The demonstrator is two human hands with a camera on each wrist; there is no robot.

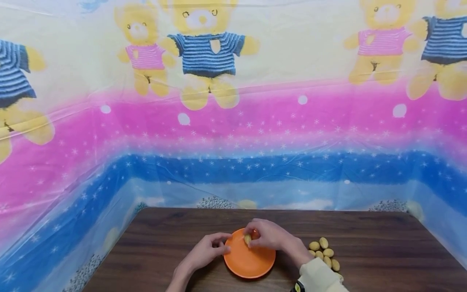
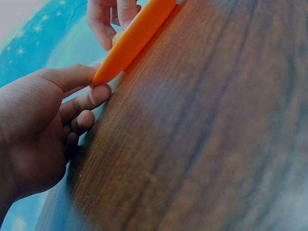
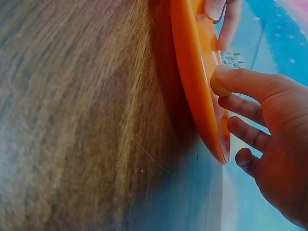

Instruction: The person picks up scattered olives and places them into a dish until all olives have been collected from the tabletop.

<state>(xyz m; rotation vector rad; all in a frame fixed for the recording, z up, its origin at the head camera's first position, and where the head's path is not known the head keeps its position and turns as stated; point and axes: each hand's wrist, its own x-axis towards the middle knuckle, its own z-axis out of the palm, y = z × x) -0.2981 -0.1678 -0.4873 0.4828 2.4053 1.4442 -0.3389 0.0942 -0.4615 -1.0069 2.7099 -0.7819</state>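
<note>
An orange plate (image 1: 249,261) lies on the dark wooden table. At its left rim my left hand (image 1: 205,252) pinches the edge between thumb and finger, as the left wrist view shows with the plate edge (image 2: 109,65). My right hand (image 1: 269,236) reaches over the plate's far part from the right. Between its thumb and fingertip it pinches a small yellow-brown oval piece (image 3: 219,87), potato-like in look, close over the plate surface. The other fingers of that hand are loosely bent.
Several similar yellow-brown oval pieces (image 1: 327,253) lie in a cluster on the table (image 1: 379,247), to the right of my right forearm. Behind the table hangs a cloth (image 1: 233,170) printed with bears and snowflakes. A dark watch (image 1: 298,286) is on the right wrist.
</note>
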